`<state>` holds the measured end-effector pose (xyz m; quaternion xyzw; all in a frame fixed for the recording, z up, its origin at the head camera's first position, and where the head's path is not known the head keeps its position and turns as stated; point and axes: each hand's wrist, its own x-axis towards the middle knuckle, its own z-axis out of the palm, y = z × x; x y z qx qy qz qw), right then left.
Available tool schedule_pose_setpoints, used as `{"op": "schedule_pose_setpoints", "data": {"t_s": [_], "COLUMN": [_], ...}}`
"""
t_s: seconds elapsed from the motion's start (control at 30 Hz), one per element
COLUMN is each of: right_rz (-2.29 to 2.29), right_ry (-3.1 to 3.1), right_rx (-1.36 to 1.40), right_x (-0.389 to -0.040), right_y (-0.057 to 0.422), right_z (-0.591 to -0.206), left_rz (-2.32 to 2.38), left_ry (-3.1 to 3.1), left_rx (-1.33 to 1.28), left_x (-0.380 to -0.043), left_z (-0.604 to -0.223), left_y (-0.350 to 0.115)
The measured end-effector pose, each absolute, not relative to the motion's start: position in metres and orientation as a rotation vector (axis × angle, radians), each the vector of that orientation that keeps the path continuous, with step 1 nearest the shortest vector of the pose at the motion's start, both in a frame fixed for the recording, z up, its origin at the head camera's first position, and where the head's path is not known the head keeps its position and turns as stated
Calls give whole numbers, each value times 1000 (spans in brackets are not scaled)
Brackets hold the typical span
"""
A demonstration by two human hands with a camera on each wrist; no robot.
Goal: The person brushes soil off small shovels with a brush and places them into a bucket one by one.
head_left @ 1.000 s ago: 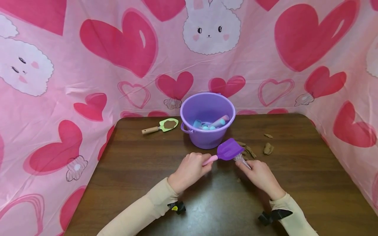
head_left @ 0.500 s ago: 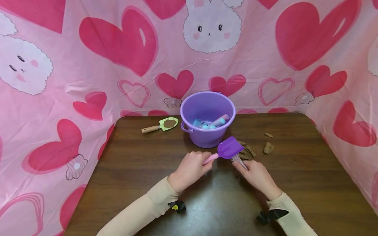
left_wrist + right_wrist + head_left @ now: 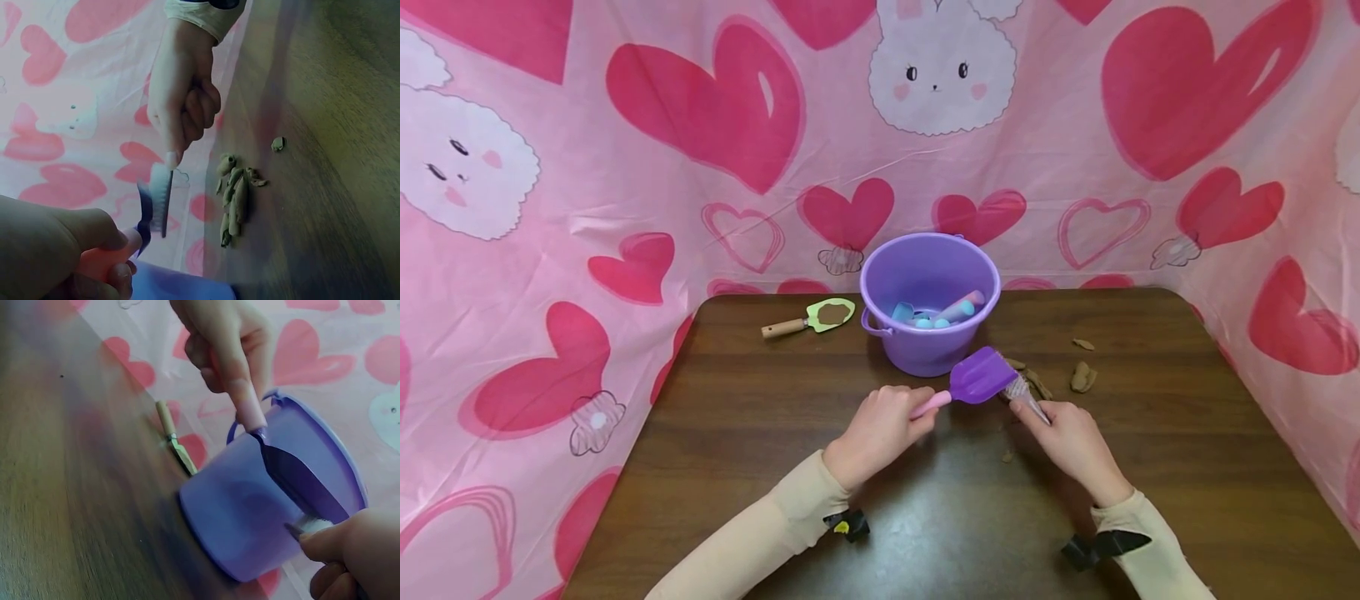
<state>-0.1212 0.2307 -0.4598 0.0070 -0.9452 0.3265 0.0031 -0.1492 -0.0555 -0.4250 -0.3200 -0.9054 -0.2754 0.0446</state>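
Observation:
My left hand (image 3: 880,429) grips the pink handle of a purple toy shovel (image 3: 981,375), held above the table in front of a purple bucket (image 3: 917,357). In my right hand (image 3: 1078,446) is a small brush (image 3: 1030,404) with a pale handle, pinched between thumb and fingers. Its whitish bristles (image 3: 161,187) lie against or very close to the shovel blade's outer edge in the left wrist view. Several brown, clay-like pieces (image 3: 234,203) lie on the table below, partly hidden by the tools in the head view.
Pink and light-blue toy tools (image 3: 955,312) lie inside the bucket. A green trowel (image 3: 829,315) with a wooden handle rests at the back left. More brown lumps (image 3: 1082,377) sit to the right on the dark wooden table (image 3: 760,400). Pink heart-patterned cloth (image 3: 835,83) hangs behind.
The brush shifted slightly left along the shovel's edge, then back right and up. My right hand moved with it. The shovel has stayed almost in place.

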Motion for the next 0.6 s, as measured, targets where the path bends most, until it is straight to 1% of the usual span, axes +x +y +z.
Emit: {"op": "schedule_pose_setpoints", "data": {"t_s": [0.2, 0.33, 0.47, 0.6], "right_rz": [1044, 1090, 1169, 1261], "right_ry": [-2963, -2989, -3034, -3065], "right_rx": [-22, -38, -61, -63], "right_x": [-122, -121, -119, -117], "right_y": [241, 247, 248, 247], "right_z": [-461, -460, -460, -461], "left_rz": [-777, -834, -896, -880], "left_ry": [-2690, -2553, -2427, -2417], "left_rx": [-981, -978, -897, -776], "left_x": [-149, -150, -152, -162], "left_z": [-421, -412, -394, -373], "left_y": [-59, -64, -71, -77]}}
